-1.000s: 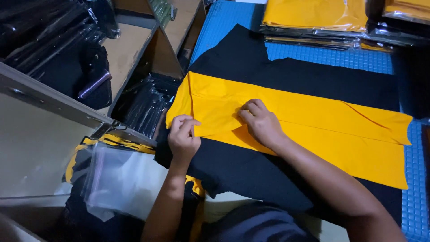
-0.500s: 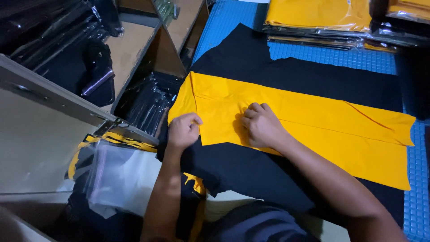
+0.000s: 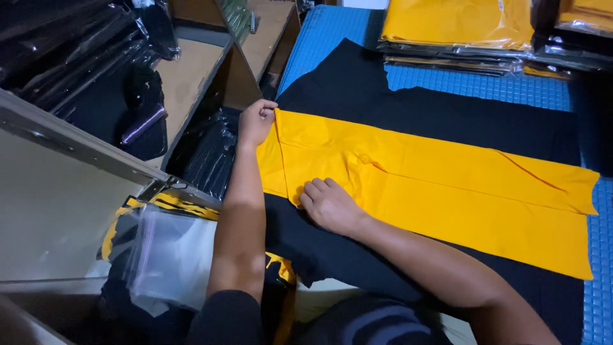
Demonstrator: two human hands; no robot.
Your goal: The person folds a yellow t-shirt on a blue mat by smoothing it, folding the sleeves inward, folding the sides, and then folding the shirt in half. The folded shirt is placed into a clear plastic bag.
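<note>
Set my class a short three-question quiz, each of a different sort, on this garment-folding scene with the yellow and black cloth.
1. True or false: the left hand grips the far corner of the yellow cloth.
2. The right hand is: A) lifted, B) flat on the cloth's near edge, C) inside a bag.
3. What colour is the mat beneath the black cloth?

Key: 1 true; 2 B; 3 blue.

arms: both of mine bare from upper arm down, no watch, bands or rings | left hand (image 3: 257,121): no glove | right hand (image 3: 329,206): no glove, nails short | sleeve: short, black, on my left upper arm | torso: dark top with faint paler stripes
</note>
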